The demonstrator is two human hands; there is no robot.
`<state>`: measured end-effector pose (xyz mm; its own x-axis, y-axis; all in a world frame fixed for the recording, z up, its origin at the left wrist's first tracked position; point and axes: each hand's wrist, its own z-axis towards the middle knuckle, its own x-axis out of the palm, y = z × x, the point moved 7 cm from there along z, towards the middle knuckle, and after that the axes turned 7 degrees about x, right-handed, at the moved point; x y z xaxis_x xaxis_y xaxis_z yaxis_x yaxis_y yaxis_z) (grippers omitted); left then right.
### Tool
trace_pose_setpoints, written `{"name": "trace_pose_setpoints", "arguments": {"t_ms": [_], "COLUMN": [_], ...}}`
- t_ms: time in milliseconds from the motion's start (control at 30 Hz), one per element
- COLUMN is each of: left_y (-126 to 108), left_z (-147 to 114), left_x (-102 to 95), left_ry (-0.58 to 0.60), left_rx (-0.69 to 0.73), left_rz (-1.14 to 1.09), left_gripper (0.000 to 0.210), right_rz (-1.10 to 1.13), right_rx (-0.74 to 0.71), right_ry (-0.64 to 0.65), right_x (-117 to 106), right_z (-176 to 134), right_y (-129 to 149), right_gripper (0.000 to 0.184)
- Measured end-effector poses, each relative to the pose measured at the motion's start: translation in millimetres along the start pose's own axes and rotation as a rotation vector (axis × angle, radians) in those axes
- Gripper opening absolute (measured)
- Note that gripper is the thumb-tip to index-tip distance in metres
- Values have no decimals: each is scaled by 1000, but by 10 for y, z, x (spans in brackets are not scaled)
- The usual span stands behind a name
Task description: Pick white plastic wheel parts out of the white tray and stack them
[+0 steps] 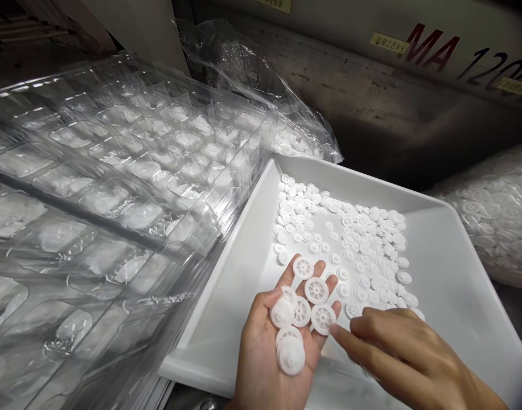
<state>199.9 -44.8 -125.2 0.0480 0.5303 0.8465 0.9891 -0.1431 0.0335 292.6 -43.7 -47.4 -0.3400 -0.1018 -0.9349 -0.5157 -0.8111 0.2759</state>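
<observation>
A left hand (pixel 266 344), palm up with fingers spread and slightly curled, cradles several white spoked wheels (pixel 316 290) on its palm and fingers, some with spokes facing up and others showing a pointed hub. From the right, a right hand (pixel 399 341) reaches in with its index finger at the edge of the outermost wheel; whether it grips anything cannot be told. Both hands are above the near half of a pale grey tray (pixel 451 273). On the tray's floor, loose white wheels (pixel 374 233) lie scattered, from its far left corner along the far edge and down towards the right hand. Beside the tray's left edge stand stacked clear compartment trays (pixel 128 131), white contents visible through the plastic. A clear bag (pixel 295 142) of white parts sits just beyond the far left corner; another bulging bag (pixel 495 210) flanks the right edge. Behind, a machine panel (pixel 341 51) bears the letters "MA".
</observation>
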Motion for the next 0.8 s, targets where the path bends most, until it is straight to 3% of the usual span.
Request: {"name": "trace_pose_setpoints", "arguments": {"t_ms": [300,500,567,633,733,800], "left_y": [-3,4,6,6,-74,-140], "left_z": [52,40,48,52,46,81], "left_x": [-42,-66,-40,-25,-21,-26], "left_ry": [16,-56,-64,-97,-130,-86], "left_rx": [-19,-13,-5,-1,48,34], "left_rz": [-39,-6,2,47,185,239], "left_gripper": [56,56,55,55,59,65], "right_rz": [40,38,96,397,1292,1586], "right_rx": [-6,29,44,154,544,696], "right_ry": [32,122,88,2,-84,-133], "right_x": [32,115,94,36,162,259], "right_z": [-9,-38,10,81,125,140], "right_y": [-45,-105,-78,-125,-392,-548], "right_gripper": [34,43,42,36,9,16]}}
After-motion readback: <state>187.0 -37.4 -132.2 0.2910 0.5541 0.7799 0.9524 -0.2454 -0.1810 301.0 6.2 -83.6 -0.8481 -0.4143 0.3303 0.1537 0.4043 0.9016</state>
